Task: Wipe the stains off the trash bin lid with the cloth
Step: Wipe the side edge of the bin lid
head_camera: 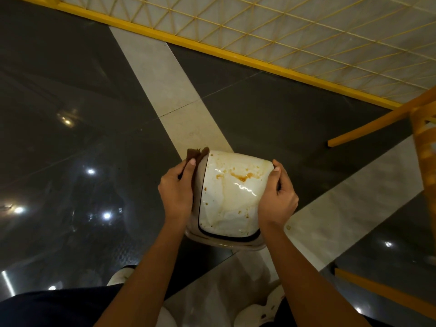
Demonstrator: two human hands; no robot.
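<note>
A white trash bin lid (230, 199) with a curved swing flap sits in the lower middle, held above the floor between both hands. Brown stains and splatters mark its glossy top, the largest near the far side. My left hand (177, 192) grips the lid's left edge and presses a brown cloth (197, 154) against it; the cloth sticks out past my fingers at the far left corner. My right hand (278, 197) clasps the lid's right edge, thumb on top.
Glossy dark floor tiles (70, 114) with pale stone strips (165, 74) lie below. A yellow-framed lattice panel (306, 31) runs across the top right. Orange wooden chair legs (377, 123) stand at right. My white shoes (120, 276) show at the bottom.
</note>
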